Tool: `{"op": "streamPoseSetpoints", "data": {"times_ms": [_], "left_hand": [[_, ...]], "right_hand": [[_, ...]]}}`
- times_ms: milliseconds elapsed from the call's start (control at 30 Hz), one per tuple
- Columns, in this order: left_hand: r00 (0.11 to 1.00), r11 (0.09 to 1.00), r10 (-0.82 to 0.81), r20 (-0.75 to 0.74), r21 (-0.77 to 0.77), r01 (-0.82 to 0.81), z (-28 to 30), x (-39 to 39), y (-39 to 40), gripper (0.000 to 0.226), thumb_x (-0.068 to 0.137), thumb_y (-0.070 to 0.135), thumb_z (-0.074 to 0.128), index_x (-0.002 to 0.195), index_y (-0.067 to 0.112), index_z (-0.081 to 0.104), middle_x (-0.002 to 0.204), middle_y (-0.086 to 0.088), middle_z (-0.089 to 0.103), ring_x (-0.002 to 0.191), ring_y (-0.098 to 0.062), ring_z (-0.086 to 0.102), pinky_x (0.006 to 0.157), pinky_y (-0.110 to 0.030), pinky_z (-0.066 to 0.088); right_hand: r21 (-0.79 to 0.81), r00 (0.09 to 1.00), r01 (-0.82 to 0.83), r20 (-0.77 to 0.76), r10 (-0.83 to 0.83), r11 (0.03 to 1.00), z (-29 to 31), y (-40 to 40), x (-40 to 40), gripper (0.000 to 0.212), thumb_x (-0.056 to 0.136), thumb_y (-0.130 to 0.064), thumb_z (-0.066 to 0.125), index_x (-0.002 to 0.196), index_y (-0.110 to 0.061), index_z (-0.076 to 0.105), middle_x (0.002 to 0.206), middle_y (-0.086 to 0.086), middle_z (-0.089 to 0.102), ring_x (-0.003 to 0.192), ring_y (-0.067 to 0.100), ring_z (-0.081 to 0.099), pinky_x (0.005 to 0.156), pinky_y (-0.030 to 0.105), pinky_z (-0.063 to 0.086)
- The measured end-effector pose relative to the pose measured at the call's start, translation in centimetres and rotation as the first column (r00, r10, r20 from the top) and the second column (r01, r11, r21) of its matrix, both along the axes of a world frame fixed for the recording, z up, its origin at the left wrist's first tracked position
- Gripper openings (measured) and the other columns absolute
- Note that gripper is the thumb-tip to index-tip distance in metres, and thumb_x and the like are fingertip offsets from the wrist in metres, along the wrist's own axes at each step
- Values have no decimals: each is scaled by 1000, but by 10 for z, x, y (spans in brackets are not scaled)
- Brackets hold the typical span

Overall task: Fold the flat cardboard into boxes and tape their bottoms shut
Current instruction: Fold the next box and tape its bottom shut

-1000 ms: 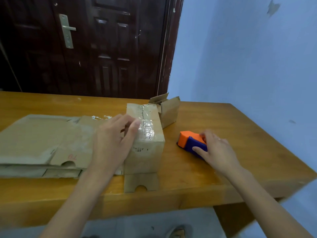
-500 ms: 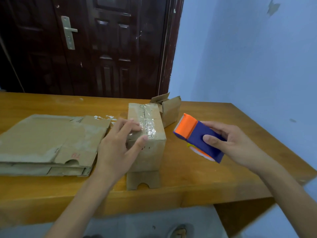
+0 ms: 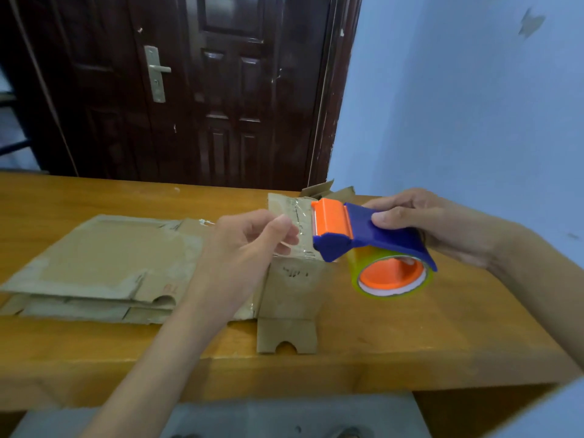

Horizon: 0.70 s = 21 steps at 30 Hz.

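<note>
From my remote seat, I see the right hand (image 3: 442, 227) raised above the wooden surface (image 3: 410, 327), its grip clenched around the blue handle of the tape dispenser (image 3: 369, 245), thumb on top and the orange cutter end turned toward the left hand (image 3: 246, 248). The left hand hangs just beside that cutter, thumb and fingers brought together as if pinching the free end of the clear tape; I cannot tell whether it actually has the tape, since the film is too faint to make out. Beneath both hands stands the folded cardboard box (image 3: 294, 279), bottom side up, its seam already carrying a glossy strip, one notched flap lying flat toward the near edge. I judge the dispenser is held high so that a fresh length can be drawn out before being laid on the box. A stack of flat cardboard (image 3: 104, 263) waits to the left, and a second box (image 3: 331, 194) sits behind.
</note>
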<state>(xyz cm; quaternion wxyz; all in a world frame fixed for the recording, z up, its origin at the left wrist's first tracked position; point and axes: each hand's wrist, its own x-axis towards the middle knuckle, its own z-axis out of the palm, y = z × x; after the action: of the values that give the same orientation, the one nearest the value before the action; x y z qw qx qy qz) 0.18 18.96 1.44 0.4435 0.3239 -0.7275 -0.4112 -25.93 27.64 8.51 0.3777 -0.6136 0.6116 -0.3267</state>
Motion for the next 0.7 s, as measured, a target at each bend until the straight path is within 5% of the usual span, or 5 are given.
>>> {"op": "streamPoseSetpoints", "data": {"times_ms": [67,200,533,700], "left_hand": [[999,980,-38,-11,197,39,8,2,4,37,105,45,52,97,21,80,90,11,80,79,-10,76,60,-20,57],[973,845,-228,-40,488,218,19,13,-1,49,103,52,51,106,13,80,99,-1,82,82,-21,77,66,-31,54],[881,648,-360,-306,598,472,19,13,-11,38,99,33,62,124,5,73,109,-16,78,68,-13,71,52,-20,53],[890,688,-358,-281,566,455,18,8,-4,45,83,36,69,116,7,75,109,-18,78,68,-15,71,52,-20,54]], "right_hand": [[3,1000,1,7,-1,1000,3,-5,3,54,76,-53,76,120,-21,78,113,10,78,97,27,74,86,36,56],[4,999,-29,-32,29,1000,8,-13,12,43,82,-51,71,115,-24,78,110,7,78,93,23,75,84,39,54],[-30,991,-82,-107,79,996,15,-14,15,45,87,-47,67,122,-22,75,111,4,78,94,18,74,84,36,53],[-23,987,-96,-135,92,995,12,-9,13,42,87,-46,62,122,-24,74,106,-1,78,91,14,73,79,29,54]]}}
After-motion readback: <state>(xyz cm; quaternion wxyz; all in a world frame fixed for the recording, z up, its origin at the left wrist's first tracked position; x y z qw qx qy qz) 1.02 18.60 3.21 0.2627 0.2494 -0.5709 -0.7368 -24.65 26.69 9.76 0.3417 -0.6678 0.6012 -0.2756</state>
